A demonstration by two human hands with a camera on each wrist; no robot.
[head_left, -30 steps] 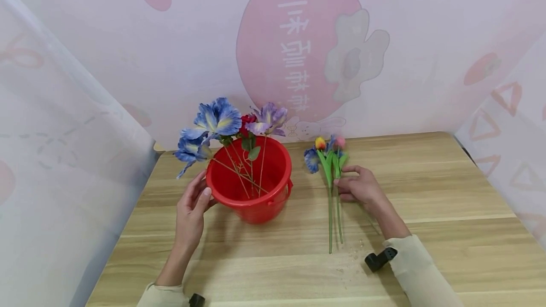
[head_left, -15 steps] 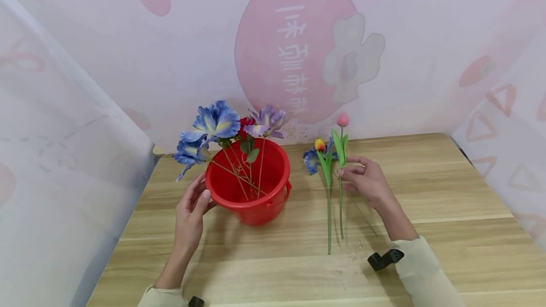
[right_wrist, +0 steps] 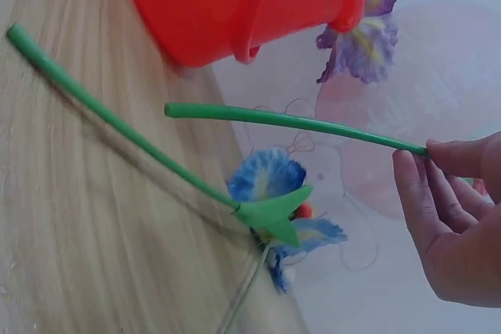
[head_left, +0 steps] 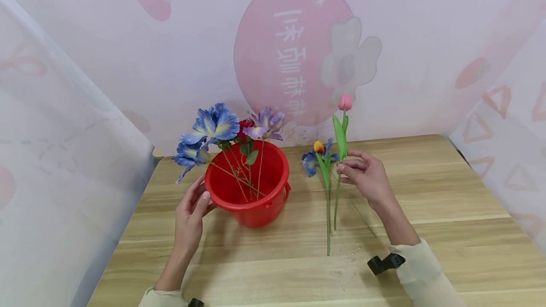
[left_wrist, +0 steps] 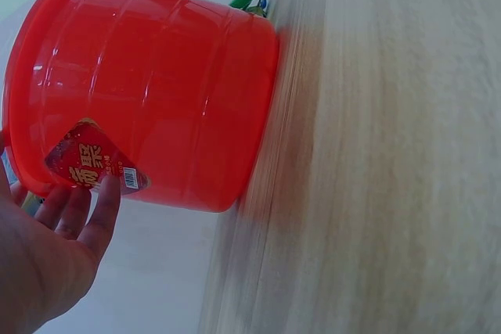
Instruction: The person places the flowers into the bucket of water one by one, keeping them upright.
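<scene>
A red plastic bucket (head_left: 256,212) stands upright on the table, holding several artificial flowers: blue irises (head_left: 215,122), a purple iris (head_left: 266,124) and a red flower (head_left: 244,129). My left hand (head_left: 191,221) holds the bucket's left side near the rim, its fingers against the wall by a diamond-shaped label (left_wrist: 92,158). Between thumb and fingers my right hand (head_left: 368,179) pinches the green stem of a pink tulip (head_left: 345,103), raised off the table. Beside it lie a red-and-yellow tulip (head_left: 318,146) and a blue iris (head_left: 310,162).
The wooden table (head_left: 273,274) ends at a pale printed backdrop (head_left: 192,51). Small clear bits (head_left: 354,252) lie near the right forearm. The bucket's red handle (head_left: 286,193) hangs on its right side.
My right hand has lifted the pink tulip from beside the other tulip, its bloom rising up against the backdrop. The left hand and bucket have stayed in place.
</scene>
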